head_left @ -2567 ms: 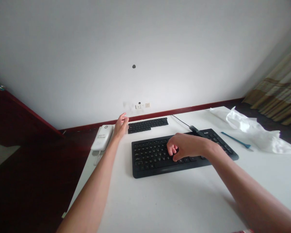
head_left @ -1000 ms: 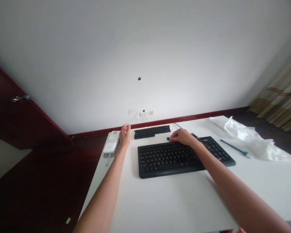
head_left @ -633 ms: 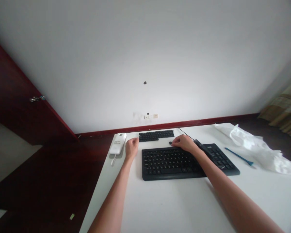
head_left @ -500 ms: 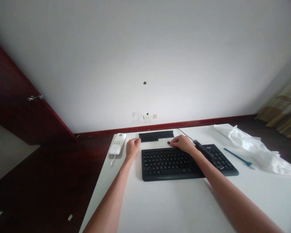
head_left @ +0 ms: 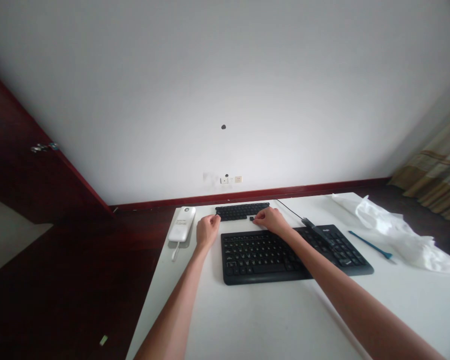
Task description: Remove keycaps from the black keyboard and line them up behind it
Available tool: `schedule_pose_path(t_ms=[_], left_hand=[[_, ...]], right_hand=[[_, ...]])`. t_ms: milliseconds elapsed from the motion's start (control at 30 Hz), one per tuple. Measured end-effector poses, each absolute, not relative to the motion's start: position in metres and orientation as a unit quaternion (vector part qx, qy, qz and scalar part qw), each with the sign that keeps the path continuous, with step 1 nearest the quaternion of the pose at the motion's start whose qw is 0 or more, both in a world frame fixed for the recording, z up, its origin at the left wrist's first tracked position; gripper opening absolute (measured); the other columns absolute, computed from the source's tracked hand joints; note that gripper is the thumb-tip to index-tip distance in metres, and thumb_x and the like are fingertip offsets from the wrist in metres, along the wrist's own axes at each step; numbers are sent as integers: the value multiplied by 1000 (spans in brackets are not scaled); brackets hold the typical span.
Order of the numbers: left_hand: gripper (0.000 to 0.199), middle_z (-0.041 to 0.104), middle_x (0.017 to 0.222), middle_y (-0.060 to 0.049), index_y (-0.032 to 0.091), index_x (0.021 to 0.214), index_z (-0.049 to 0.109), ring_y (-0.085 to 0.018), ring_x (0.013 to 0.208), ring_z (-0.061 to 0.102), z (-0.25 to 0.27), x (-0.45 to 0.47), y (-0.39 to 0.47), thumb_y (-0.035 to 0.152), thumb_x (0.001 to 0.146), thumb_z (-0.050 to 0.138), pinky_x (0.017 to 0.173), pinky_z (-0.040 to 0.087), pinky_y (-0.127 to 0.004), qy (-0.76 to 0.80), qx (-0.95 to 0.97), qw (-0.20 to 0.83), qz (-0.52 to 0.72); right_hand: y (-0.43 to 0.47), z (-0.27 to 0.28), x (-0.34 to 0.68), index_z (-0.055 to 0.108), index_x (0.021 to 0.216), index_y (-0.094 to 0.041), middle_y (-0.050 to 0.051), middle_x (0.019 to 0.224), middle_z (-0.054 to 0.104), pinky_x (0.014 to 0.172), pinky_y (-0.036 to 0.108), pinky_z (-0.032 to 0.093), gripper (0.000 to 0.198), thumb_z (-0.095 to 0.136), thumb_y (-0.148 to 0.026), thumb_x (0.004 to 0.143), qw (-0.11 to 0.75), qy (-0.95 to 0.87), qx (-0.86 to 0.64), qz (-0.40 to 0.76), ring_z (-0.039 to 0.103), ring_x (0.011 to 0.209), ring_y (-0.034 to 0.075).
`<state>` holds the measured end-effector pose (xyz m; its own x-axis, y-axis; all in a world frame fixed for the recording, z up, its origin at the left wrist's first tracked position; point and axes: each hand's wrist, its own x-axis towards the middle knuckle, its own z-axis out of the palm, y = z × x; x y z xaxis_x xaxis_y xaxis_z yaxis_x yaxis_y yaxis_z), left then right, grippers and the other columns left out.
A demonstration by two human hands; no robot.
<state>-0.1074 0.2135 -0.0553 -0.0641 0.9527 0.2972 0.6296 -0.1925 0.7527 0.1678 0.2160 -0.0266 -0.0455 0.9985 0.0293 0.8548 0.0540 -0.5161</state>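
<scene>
In the head view, my right hand [head_left: 270, 220] reaches over the back of the black keyboard [head_left: 262, 250] with its fingers pinched on a small black keycap [head_left: 251, 218]. That keycap is beside the front right part of several rows of loose black keycaps [head_left: 232, 212], laid out behind the keyboard. At the left end of those rows rests my left hand [head_left: 208, 229], its fingers curled closed; whatever they hold, if anything, is hidden. My right forearm crosses the keyboard and covers some of its keys.
A white handheld device [head_left: 182, 225] with a strap lies at the table's left edge. To the right of the keyboard are a thin blue tool [head_left: 371, 245] and a crumpled white plastic bag [head_left: 393, 225]. A black cable [head_left: 290, 209] runs off the back.
My right hand has moved left with the keycap, bringing it up to the rows. My left hand stays near their left end. The view has shifted slightly.
</scene>
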Motion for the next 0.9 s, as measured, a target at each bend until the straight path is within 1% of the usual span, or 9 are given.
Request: schedule_pose_path(t_ms=[400,633,900], left_hand=[[39,36,54,4,20,57,35,-12,56,27,-52,-105,212,35,89,51,58,20,-29,615,648,195,404],[40,33,54,4,20,59,31,-12,56,27,-52,-106,211,36,90,51,57,19,-29,612,648,201,406],[40,35,55,4,21,59,32,-12,56,29,-50,-105,211,38,90,50,58,20,-29,617,649,202,396]], right_hand=[[225,-31,156,85,85,-24,4,89,82,78,27,50,13,75,-30,81,205,-681,-680,178,75,91,24],[227,-35,156,85,84,-25,4,88,82,77,28,49,12,75,-30,81,205,-680,-683,171,74,90,25],[229,-35,156,85,83,-26,3,87,82,76,28,49,11,76,-32,80,207,-678,-684,173,74,90,25]])
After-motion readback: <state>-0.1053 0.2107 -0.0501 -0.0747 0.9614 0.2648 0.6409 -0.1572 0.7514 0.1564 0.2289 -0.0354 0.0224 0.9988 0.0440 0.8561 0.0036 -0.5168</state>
